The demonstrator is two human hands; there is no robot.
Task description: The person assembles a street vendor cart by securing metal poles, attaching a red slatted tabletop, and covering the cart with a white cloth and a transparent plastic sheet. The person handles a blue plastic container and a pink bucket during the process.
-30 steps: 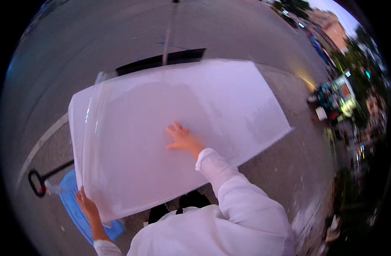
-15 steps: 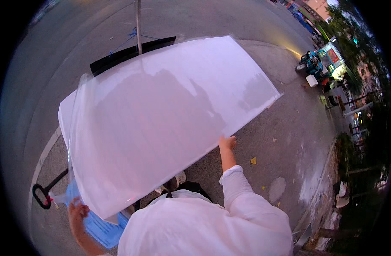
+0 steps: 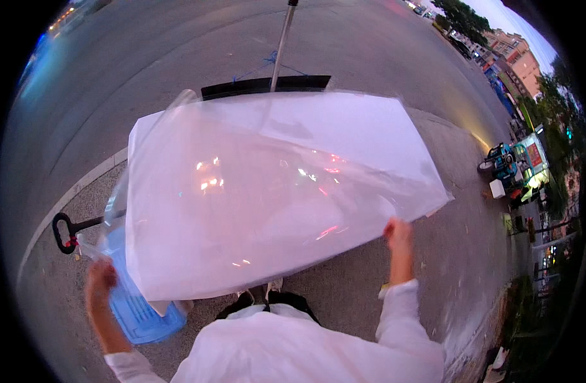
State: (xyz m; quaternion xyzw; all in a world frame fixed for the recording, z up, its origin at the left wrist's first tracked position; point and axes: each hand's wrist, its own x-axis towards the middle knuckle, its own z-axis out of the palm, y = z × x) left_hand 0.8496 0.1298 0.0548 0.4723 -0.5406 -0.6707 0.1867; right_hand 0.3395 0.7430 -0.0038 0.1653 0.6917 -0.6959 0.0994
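Observation:
A white rectangular tabletop point(image 3: 363, 121) lies in front of me, with a loose clear plastic sheet point(image 3: 242, 185) spread over much of it. Lights glint off the sheet, and its folds slant toward the near right. My right hand point(image 3: 399, 231) is closed on the sheet's edge just off the tabletop's near right side. Off the near left corner, my left hand point(image 3: 101, 276) is closed where the sheet's left edge comes down; motion blurs its fingers. Below that corner, beside my left hand, shows a blue plastic piece with slots point(image 3: 143, 319).
A black loop handle point(image 3: 64, 233) with a red tie juts out at the left. Behind the tabletop stand a metal pole point(image 3: 281, 51) with blue string and a dark bar point(image 3: 219, 89). A lit cart point(image 3: 532, 159) is parked on the pavement at the far right.
My right hand has moved right along the near edge, drawing the clear sheet with it into slanting folds. My left hand has risen slightly. The view has shifted, and the tabletop sits more level.

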